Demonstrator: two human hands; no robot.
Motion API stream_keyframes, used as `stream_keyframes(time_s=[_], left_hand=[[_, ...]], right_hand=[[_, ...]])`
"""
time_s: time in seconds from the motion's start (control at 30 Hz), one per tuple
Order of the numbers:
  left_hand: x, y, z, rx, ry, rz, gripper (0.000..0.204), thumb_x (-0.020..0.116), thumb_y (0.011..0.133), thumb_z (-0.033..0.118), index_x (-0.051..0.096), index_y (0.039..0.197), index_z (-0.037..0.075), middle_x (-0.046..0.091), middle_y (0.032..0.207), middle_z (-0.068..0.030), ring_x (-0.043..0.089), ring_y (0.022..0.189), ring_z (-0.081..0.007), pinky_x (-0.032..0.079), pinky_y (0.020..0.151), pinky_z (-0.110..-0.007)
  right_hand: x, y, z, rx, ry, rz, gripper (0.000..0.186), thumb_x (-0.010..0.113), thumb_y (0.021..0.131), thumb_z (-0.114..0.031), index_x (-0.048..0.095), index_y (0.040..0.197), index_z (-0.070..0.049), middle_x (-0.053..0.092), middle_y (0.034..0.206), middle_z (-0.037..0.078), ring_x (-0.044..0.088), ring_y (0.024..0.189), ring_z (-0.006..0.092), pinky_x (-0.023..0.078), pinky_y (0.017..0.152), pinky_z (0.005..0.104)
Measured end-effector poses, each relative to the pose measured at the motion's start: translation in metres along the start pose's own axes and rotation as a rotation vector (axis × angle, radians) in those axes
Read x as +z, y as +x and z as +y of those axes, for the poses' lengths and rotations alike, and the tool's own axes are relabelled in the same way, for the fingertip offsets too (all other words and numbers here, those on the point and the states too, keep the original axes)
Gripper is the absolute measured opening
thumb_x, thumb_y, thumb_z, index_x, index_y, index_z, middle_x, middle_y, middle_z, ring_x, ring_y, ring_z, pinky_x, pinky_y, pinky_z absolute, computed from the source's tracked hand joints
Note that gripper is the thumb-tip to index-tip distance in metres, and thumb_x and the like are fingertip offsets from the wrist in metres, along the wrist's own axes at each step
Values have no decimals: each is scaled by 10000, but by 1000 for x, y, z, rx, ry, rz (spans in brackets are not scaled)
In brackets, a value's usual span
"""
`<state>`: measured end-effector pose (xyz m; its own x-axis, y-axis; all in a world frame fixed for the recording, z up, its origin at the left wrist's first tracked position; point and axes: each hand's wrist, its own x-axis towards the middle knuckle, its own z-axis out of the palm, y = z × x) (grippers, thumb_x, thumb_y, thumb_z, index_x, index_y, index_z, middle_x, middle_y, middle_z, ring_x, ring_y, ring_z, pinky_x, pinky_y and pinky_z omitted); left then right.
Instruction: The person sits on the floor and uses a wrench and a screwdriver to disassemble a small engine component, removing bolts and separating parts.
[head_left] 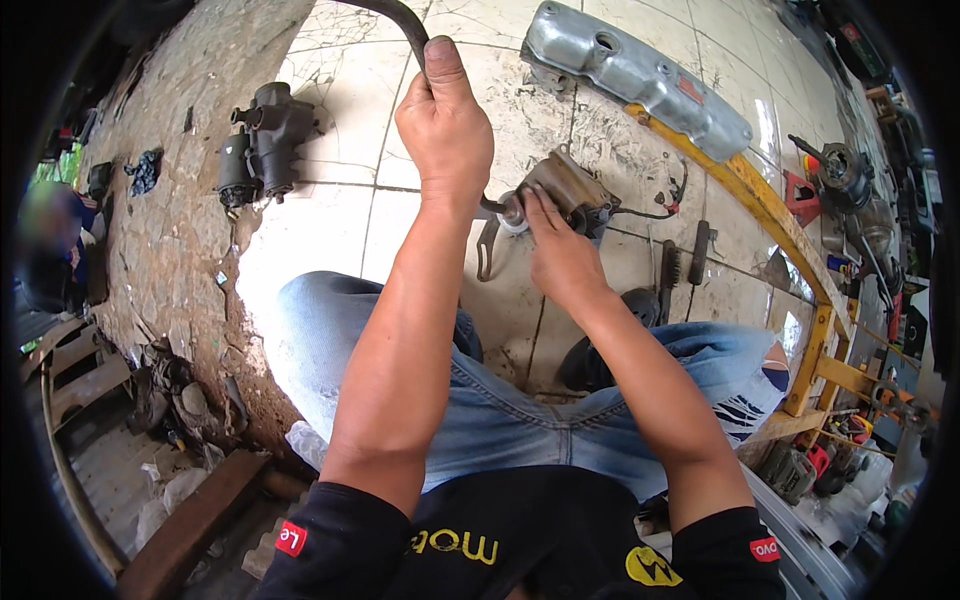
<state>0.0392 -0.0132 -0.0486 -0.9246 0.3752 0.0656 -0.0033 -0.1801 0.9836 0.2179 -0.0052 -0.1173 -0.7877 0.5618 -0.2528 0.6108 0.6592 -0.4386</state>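
My left hand (447, 135) is closed round a dark bent bar (405, 20), thumb laid up along it. The bar runs out of the top of the picture. A dark rod end beside my left wrist meets a round metal fitting (514, 214); my forearm hides whether it is the same bar. Two outstretched fingers of my right hand (560, 250) lie on a brownish metal machine part (568, 182), next to the fitting. The right thumb is hidden. A slotted metal bracket (487, 250) sticks out below the fitting. The part stands on the tiles between my feet.
A silver engine valve cover (640, 75) lies far right, by a yellow metal frame (770, 205). Right of my hand are a wire brush (670, 265) and a dark-handled tool (700, 250). A dark pump-like part (270, 140) stands left. Another person (60, 240) sits far left.
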Motion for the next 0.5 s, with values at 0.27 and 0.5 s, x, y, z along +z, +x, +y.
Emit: stream_keyframes(time_s=[0.27, 0.5], left_hand=[[8, -7, 4, -12, -40, -94, 665, 433, 940, 687, 397, 644, 93, 347, 489, 4, 319, 403, -107, 275, 383, -274], [15, -15, 29, 17, -185, -228, 687, 468, 875, 747, 378, 702, 87, 300, 538, 9, 300, 441, -108, 246, 409, -288]], right_hand=[[6, -12, 23, 80, 361, 252, 515, 532, 820, -11, 469, 1330, -40, 623, 1160, 275, 611, 1009, 455, 507, 829, 483], [-21, -5, 40, 262, 1116, 351, 436, 516, 885, -16, 552, 1319, -41, 624, 862, -7, 466, 552, 62, 468, 551, 281]])
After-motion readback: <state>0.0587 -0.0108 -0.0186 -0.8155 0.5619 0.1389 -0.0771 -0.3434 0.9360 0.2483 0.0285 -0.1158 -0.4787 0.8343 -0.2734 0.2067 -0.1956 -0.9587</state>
